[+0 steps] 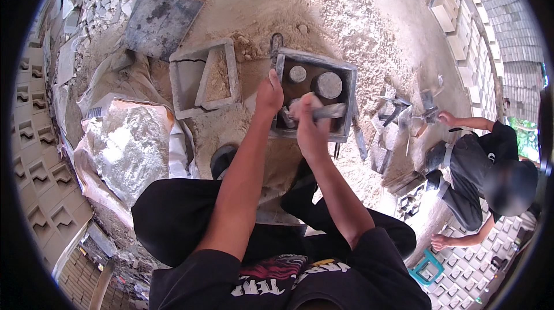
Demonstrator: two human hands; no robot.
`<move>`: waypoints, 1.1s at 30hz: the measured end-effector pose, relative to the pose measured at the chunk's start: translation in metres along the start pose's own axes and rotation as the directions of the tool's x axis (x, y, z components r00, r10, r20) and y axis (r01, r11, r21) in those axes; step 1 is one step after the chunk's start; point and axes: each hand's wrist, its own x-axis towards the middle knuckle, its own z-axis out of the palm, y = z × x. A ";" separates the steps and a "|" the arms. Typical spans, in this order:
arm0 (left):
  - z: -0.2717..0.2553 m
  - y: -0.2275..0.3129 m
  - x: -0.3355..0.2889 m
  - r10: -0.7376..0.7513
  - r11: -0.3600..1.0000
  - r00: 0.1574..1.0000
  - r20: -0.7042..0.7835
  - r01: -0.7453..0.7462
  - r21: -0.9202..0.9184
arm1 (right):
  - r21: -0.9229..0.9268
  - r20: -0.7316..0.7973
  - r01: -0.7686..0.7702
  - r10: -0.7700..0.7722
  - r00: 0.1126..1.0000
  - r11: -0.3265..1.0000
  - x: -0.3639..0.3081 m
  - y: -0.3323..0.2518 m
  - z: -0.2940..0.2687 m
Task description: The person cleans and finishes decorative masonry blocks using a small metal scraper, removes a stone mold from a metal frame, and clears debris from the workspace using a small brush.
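Note:
Before me lies a square grey mould box (316, 54), open at the top. Inside stand a small round grey block (298, 74) and a larger round one (330, 85). My left hand (269, 92) is closed on the box's left wall, below a looped metal handle (277, 44). Over the box's near part, my right hand (310, 122) is closed round a grey, bar-like tool (330, 111). Motion smears the tool, so its exact kind does not show.
Left of the box sits a pale square frame (234, 70) with a broken slab inside. An opened sack of whitish powder (130, 145) and a dark square plate (161, 21) lie farther left. At right, a co-worker (470, 165) crouches beside scattered metal pieces (392, 114). Stacked blocks (461, 33) line the right.

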 end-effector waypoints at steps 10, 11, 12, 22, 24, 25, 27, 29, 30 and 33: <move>-0.002 0.007 -0.001 -0.163 0.980 0.987 0.014 0.160 0.116 | 0.077 -0.060 -0.124 0.129 0.990 0.989 0.047 -0.012 0.009; 0.000 0.009 0.001 -0.120 0.987 0.993 0.002 0.119 0.112 | 0.095 -0.139 -0.209 0.221 0.965 0.973 0.055 -0.013 0.001; -0.005 0.005 0.003 -0.086 0.989 0.996 -0.025 0.089 0.118 | 0.124 -0.109 -0.158 0.172 0.979 0.980 0.058 -0.025 0.006; -0.004 0.013 -0.005 -0.087 0.986 0.995 -0.041 0.092 0.141 | -0.080 0.459 0.167 -0.113 0.881 0.983 0.093 -0.009 -0.024; -0.002 0.010 -0.006 -0.094 0.980 0.995 -0.032 0.098 0.171 | -0.154 0.550 0.082 0.016 0.835 0.985 0.094 0.000 -0.038; -0.001 0.012 -0.002 -0.084 0.980 0.996 -0.032 0.088 0.179 | -0.213 0.510 0.039 0.077 0.857 0.976 0.097 0.007 -0.040; -0.003 0.011 -0.002 -0.122 0.977 0.993 0.003 0.120 0.174 | 0.070 0.549 -0.032 -0.011 0.836 0.997 0.105 0.008 -0.037; -0.005 0.006 0.002 -0.119 0.980 0.993 0.000 0.117 0.163 | -0.150 0.457 0.131 -0.049 0.888 0.980 0.100 -0.004 -0.042; -0.004 0.006 0.001 -0.098 0.983 0.995 -0.007 0.097 0.155 | -0.265 0.408 0.192 -0.070 0.910 0.945 0.089 -0.019 -0.042; -0.001 0.012 -0.002 -0.139 0.981 0.990 -0.006 0.139 0.138 | -0.307 0.373 0.188 -0.064 0.926 0.933 0.081 0.005 -0.046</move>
